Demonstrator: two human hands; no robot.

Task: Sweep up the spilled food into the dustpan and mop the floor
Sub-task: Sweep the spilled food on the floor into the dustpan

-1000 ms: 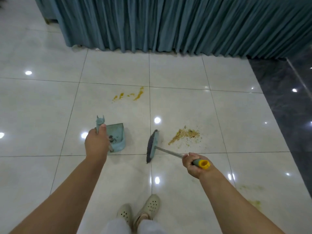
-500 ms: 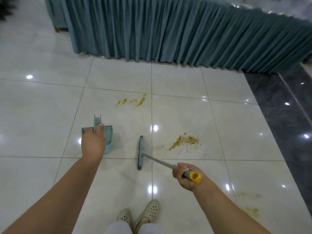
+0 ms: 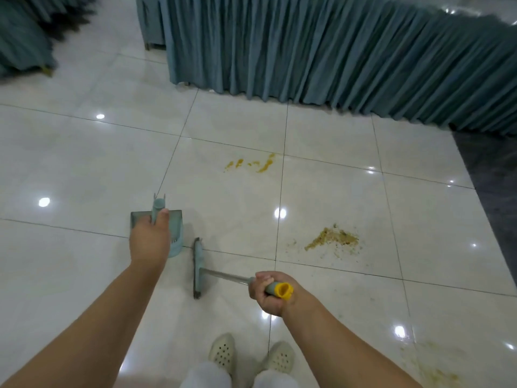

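Observation:
My left hand (image 3: 149,242) grips the upright handle of a pale teal dustpan (image 3: 175,233) standing on the white tiled floor. My right hand (image 3: 268,292) grips the yellow-capped handle of a small broom (image 3: 198,268), whose teal head lies on the floor just right of the dustpan. A pile of brownish food crumbs (image 3: 333,238) lies on the tile to the right of the broom, apart from it. Orange-yellow smears (image 3: 253,163) mark the tile farther ahead. A faint greenish stain (image 3: 436,371) shows at the lower right.
A teal pleated table skirt (image 3: 321,51) runs across the back. More teal fabric (image 3: 22,37) sits at the far left. Dark grey tiles (image 3: 492,177) border the right side. My feet in pale perforated shoes (image 3: 223,354) stand at the bottom.
The broom head has swung left, away from the crumbs and next to the dustpan. The dustpan has turned so its back faces me. The view has shifted left.

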